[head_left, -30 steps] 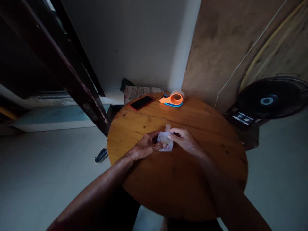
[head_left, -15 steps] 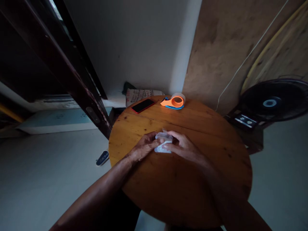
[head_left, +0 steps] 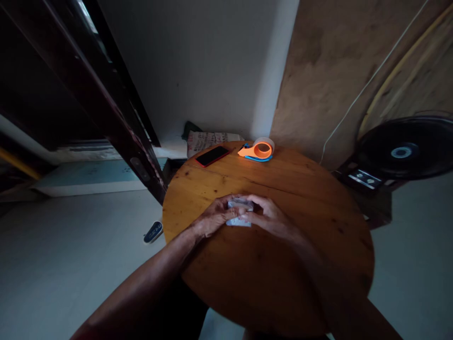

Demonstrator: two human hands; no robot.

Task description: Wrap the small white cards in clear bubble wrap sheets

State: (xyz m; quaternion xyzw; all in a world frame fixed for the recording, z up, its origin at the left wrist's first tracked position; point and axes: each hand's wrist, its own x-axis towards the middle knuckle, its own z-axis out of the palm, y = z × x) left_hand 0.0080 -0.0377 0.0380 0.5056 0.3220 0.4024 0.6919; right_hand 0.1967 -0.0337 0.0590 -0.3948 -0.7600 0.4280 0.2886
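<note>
Between both hands sits a small, whitish, translucent wrapped packet, over the middle of the round wooden table. My left hand is closed on its left side, thumb laid across the front. From the right, my right hand grips the same packet, with its thumb near the left thumb and its fingers curled over the far edge. What is inside the wrapping cannot be made out. Parts of the packet are hidden by the fingers.
Toward the table's far edge lie a phone with a red rim and an orange tape dispenser with a blue handle. A printed sack is behind. At right stands a black fan; a slipper is on the floor at left.
The right fingers have folded down over the packet's far edge, where a clear flap stuck up before. The thumbs have come closer together. The view has shifted slightly.
</note>
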